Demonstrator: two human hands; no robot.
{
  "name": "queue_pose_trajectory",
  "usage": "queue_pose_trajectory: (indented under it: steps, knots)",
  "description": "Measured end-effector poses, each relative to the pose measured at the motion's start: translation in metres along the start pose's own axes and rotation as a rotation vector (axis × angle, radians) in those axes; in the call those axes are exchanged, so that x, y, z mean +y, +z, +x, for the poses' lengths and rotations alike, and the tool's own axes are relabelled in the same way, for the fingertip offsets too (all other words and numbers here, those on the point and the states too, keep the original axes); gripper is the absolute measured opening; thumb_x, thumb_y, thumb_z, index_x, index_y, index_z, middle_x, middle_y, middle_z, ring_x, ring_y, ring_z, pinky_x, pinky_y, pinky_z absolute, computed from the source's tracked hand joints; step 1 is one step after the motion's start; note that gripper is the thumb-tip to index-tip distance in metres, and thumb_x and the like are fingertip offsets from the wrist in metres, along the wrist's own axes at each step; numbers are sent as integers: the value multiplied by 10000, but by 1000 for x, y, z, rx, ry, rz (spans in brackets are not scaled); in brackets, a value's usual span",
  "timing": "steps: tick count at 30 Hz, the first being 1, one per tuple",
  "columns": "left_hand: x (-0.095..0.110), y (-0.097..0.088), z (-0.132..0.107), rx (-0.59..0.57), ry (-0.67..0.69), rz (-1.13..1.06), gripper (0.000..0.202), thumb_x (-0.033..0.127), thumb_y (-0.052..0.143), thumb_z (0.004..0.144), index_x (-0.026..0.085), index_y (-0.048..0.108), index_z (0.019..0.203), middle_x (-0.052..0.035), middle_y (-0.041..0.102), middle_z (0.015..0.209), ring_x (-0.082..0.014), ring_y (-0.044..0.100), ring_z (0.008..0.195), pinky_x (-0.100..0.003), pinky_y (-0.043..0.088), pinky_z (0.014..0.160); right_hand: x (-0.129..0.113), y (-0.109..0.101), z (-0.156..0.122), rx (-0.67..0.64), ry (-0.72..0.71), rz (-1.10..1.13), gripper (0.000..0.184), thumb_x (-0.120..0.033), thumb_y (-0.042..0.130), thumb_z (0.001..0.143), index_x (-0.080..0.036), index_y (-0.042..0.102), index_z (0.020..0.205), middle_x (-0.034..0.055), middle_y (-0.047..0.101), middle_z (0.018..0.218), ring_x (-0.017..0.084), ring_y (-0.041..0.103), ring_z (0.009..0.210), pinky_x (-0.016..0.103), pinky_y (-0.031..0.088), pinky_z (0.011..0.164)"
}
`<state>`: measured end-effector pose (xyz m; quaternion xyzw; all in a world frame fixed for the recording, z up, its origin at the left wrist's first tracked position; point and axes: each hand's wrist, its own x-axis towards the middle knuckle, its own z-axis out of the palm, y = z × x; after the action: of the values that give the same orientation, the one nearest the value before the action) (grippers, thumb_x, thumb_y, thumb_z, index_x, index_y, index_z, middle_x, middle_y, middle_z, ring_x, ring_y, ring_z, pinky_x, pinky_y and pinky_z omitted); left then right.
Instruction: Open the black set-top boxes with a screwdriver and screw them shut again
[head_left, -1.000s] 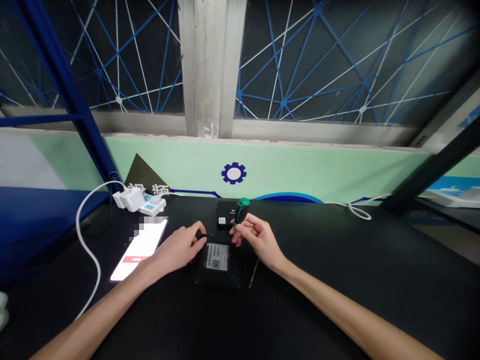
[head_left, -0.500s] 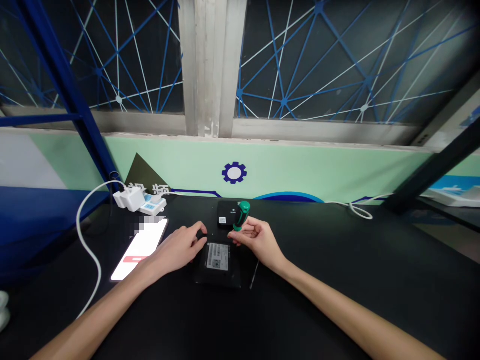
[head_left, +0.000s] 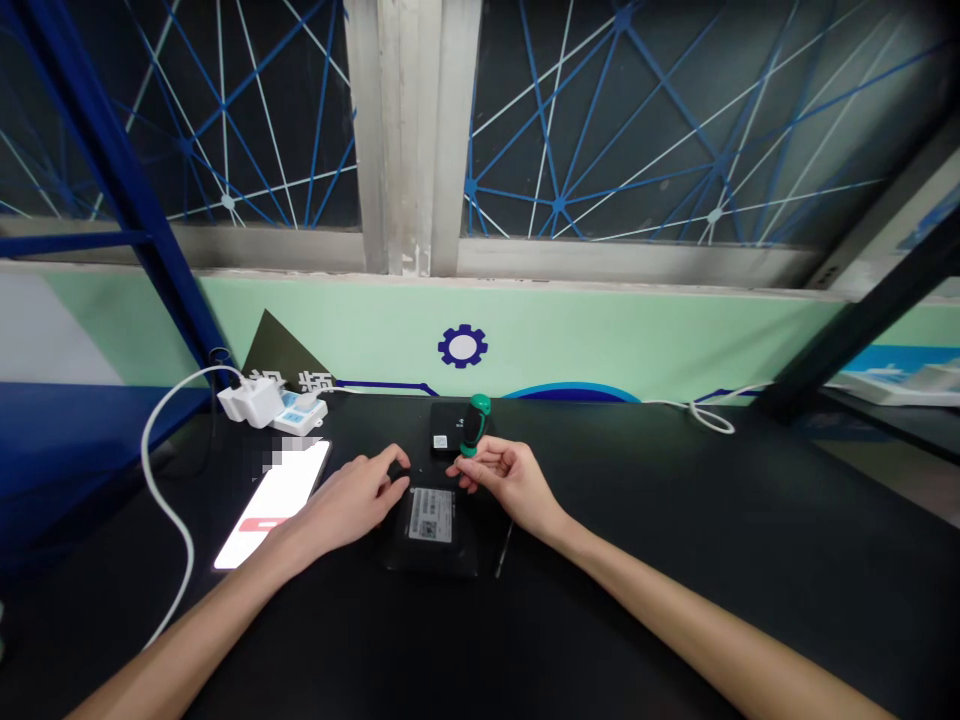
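Observation:
A flat black device (head_left: 420, 555) lies on the table with a printed white label on its upper face. My left hand (head_left: 360, 500) grips its upper left edge, thumb and curled index finger bent round the corner. My right hand (head_left: 514, 485) pinches a screwdriver (head_left: 475, 425) just below its green and black handle. The tool stands almost upright over the device's far end; its tip is hidden by my fingers. A thin metal rod (head_left: 503, 552) lies to the device's right, partly under my right hand. Behind the screwdriver is a small black box (head_left: 442, 425).
A phone (head_left: 274, 505) with a bright screen lies beside my left forearm. A white power strip (head_left: 300, 412) with a plugged-in charger (head_left: 255, 402) sits at the back left, its white cable (head_left: 166, 510) curving forward. Another white cable (head_left: 711, 418) lies along the wall.
The whole view has shifted slightly, so things appear a little further left. The screwdriver handle has tilted slightly in my right hand's pinch. My left hand stays at the device.

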<state>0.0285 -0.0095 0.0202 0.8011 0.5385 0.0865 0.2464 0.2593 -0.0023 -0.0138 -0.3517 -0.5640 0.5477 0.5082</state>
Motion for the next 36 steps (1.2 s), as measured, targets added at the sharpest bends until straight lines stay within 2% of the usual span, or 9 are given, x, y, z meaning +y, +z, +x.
queue_pose_trajectory:
  steps: [5, 8, 11, 16, 20, 26, 36]
  knots:
    - [-1, 1, 1, 2, 11, -5, 262, 433, 359, 966, 275, 487, 1130, 75, 598, 579, -182, 607, 542, -281, 379, 589, -6, -1, -2, -38, -11, -126, 352, -497, 771, 777, -169, 646, 748, 61, 732, 771, 142, 618, 610, 264, 505, 582]
    - [-1, 1, 0, 9, 19, 10, 267, 431, 354, 970, 274, 499, 1130, 72, 598, 570, -188, 612, 566, -289, 386, 621, -11, -3, -4, -36, -71, -333, 338, -501, 718, 826, -164, 698, 808, 22, 651, 695, 125, 530, 573, 250, 426, 536]
    - [-1, 1, 0, 8, 13, 14, 274, 430, 358, 968, 271, 500, 1140, 70, 598, 571, -188, 610, 560, -289, 386, 626, -14, -5, -5, 7, -153, -500, 342, -490, 693, 845, -163, 681, 746, -24, 507, 590, 105, 400, 533, 253, 340, 513]
    - [-2, 1, 1, 9, 9, 4, 298, 454, 362, 965, 267, 502, 1150, 65, 608, 585, -184, 605, 543, -277, 360, 578, -7, -6, -5, 47, -163, -516, 406, -515, 697, 820, -174, 582, 632, -46, 404, 540, 101, 346, 518, 258, 309, 506]
    - [-2, 0, 1, 8, 7, 5, 304, 452, 362, 964, 264, 506, 1154, 63, 607, 585, -179, 598, 520, -274, 347, 554, -2, -6, -4, 41, -154, -482, 409, -524, 720, 798, -171, 595, 632, -45, 432, 524, 97, 358, 502, 250, 319, 489]
    - [-2, 1, -1, 7, 12, 9, 294, 452, 360, 966, 268, 513, 1137, 65, 604, 580, -181, 606, 538, -280, 360, 574, -4, -8, -3, 48, -144, -488, 399, -538, 755, 766, -157, 671, 683, -14, 546, 576, 101, 411, 514, 244, 350, 495]
    - [-1, 0, 0, -12, 6, 6, 294, 453, 353, 970, 273, 502, 1148, 64, 608, 590, -180, 600, 535, -279, 358, 566, -14, -10, -4, -75, -280, -632, 415, -520, 585, 931, -161, 729, 781, 59, 687, 750, 152, 542, 632, 268, 411, 570]
